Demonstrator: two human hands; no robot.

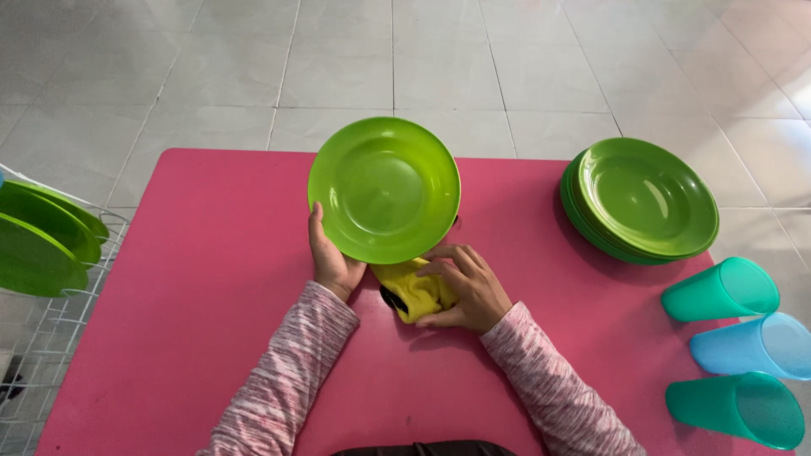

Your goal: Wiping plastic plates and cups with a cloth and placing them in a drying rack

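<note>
Pale floor tiles run out beyond the far edge of the pink table [211,279] I sit at, and everything I am handling sits near the middle of it. My left hand [331,257] is closed on the lower left rim of a green plate [384,190], thumb on the near face, holding it tipped up so its hollow faces me and its top edge leans toward the far side of the table. My right hand [465,287] lies just below and to the right of that plate, fingers curled and pressing down on a crumpled yellow cloth [414,291] that rests on the table; something dark shows at the cloth's left edge, but I cannot tell what it is. The cloth sits directly under the plate's lower rim, between my two hands, so it is touching or all but touching the plate, and the right hand is the one on it. The plate's face is straight ahead of the cloth, a short way up and away from me. Off to my right stands a stack of green plates [646,203], well apart, with three tumblers [743,350] lying on their sides nearer me, two teal and one blue. On my left a white wire rack [80,295] holds more green plates [42,241] on edge.
</note>
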